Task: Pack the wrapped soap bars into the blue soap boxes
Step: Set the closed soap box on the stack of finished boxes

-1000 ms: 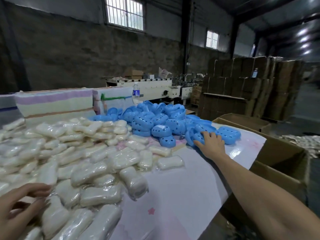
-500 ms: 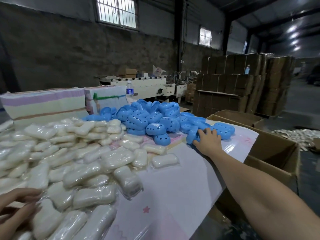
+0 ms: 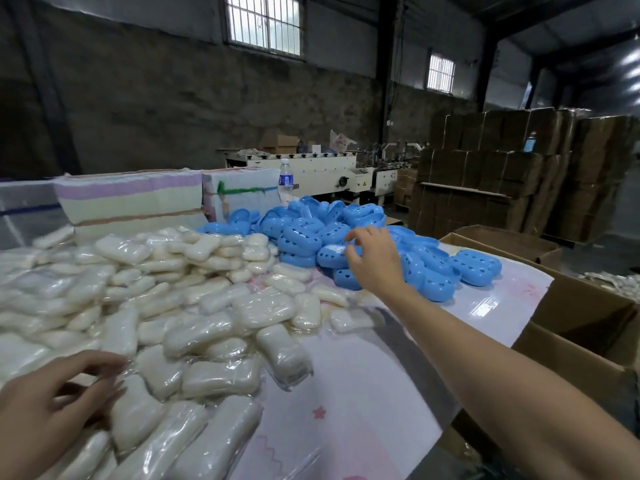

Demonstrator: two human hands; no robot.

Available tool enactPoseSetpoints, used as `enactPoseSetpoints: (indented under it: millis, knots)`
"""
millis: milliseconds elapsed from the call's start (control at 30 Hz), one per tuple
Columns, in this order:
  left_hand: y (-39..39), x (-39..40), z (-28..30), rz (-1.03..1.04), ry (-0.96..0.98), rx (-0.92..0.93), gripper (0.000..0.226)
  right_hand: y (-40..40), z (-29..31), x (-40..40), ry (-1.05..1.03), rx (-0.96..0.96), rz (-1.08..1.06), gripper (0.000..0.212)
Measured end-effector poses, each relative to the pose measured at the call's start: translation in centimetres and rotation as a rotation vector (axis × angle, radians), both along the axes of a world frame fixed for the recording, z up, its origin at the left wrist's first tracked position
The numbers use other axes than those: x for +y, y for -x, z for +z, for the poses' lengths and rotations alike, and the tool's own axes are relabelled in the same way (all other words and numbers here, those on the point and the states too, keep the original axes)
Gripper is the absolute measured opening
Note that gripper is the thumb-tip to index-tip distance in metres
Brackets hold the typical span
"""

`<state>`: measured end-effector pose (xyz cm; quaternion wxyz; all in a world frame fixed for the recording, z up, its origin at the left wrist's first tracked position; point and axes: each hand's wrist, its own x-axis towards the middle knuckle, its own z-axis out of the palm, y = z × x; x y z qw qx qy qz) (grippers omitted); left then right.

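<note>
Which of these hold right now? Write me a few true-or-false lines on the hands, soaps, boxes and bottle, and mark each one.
1. The right hand reaches over the blue boxes. True.
2. The left hand holds a blue box. False: it hovers at the wrapped soaps and holds no box.
3. The water bottle stands upright behind the boxes. True.
4. The soaps lie inside the cardboard carton. False: they are piled on the table.
</note>
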<state>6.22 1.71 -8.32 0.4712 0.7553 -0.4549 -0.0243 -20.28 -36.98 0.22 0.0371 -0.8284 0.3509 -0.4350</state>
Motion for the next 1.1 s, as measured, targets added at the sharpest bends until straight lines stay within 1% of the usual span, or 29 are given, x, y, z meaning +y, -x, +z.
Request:
enactPoseSetpoints:
  millis: [33,67,100,133,167,200,267,333,367,467,567,633,733,767,833,900,967,1000,1033,1100]
  knots:
    - [0.7,0.1,1.0,0.011,0.003,-0.017,0.032,-1.6,0.5,1.9,-0.029,-0.020,0.086,0.015]
    - [1.3,0.1,1.9,0.065,-0.014,-0.033,0.029,-3.3,1.0,3.9,-0.065,-0.040,0.172,0.012]
    - [1.8,-0.1,2.5,0.110,-0.014,-0.088,0.021,-4.9,1.3,6.0,-0.104,-0.058,0.259,0.011]
    - [2.4,0.0,3.0,0.118,-0.019,-0.117,0.025,-6.5,1.6,8.2,-0.148,-0.074,0.344,0.011]
    - [2.8,-0.4,3.3,0.134,-0.026,-0.132,0.037,-7.8,1.7,10.2,-0.204,-0.077,0.424,0.012]
    - [3.1,-0.3,3.8,0.154,-0.048,-0.122,0.047,-9.3,1.7,12.3,-0.269,-0.052,0.502,0.012]
    - [3.3,-0.8,4.0,0.169,-0.036,-0.164,0.057,-11.8,1.7,15.9,-0.392,0.061,0.643,0.013]
    - [3.6,-0.6,4.5,0.209,-0.008,-0.138,0.056,-14.2,1.5,19.1,-0.433,0.165,0.772,0.014]
    - [3.6,-0.4,4.6,0.226,-0.007,-0.137,0.054,-15.2,1.2,20.5,-0.438,0.188,0.813,0.013]
    - [3.0,0.0,4.6,0.291,0.001,-0.128,0.042,-17.4,-0.3,23.0,-0.451,0.154,0.835,0.013]
    - [2.4,0.2,4.4,0.300,0.002,-0.150,0.039,-18.4,-2.1,23.6,-0.315,0.080,0.830,0.012]
    - [2.1,0.1,4.5,0.301,-0.006,-0.180,0.033,-18.5,-2.5,23.6,-0.289,0.031,0.869,0.011]
    - [1.8,0.2,4.6,0.320,-0.021,-0.173,0.023,-18.2,-2.7,23.6,-0.280,0.197,0.917,0.023]
    - [1.8,0.4,4.7,0.323,-0.030,-0.187,0.019,-18.1,-2.7,23.6,-0.266,0.233,0.925,0.021]
    - [1.8,0.9,5.4,0.356,-0.035,-0.260,0.014,-18.0,-2.7,23.8,-0.217,0.247,0.952,0.010]
    - [1.1,1.8,6.6,0.471,0.026,-0.355,0.013,-17.6,-2.7,24.1,-0.155,0.263,0.984,0.011]
    - [-0.9,3.7,7.9,0.695,0.135,-0.376,0.014,-17.4,-2.8,24.7,-0.127,0.278,1.040,0.008]
    - [-2.2,4.9,8.3,0.813,0.136,-0.361,0.015,-17.3,-2.8,25.0,-0.117,0.297,1.072,0.007]
    - [-3.5,6.4,8.3,0.918,0.057,-0.333,0.015,-17.2,-2.9,25.2,-0.104,0.322,1.105,0.008]
    - [-5.5,9.0,7.9,1.056,-0.295,-0.228,0.025,-17.0,-3.0,25.5,-0.088,0.359,1.162,0.010]
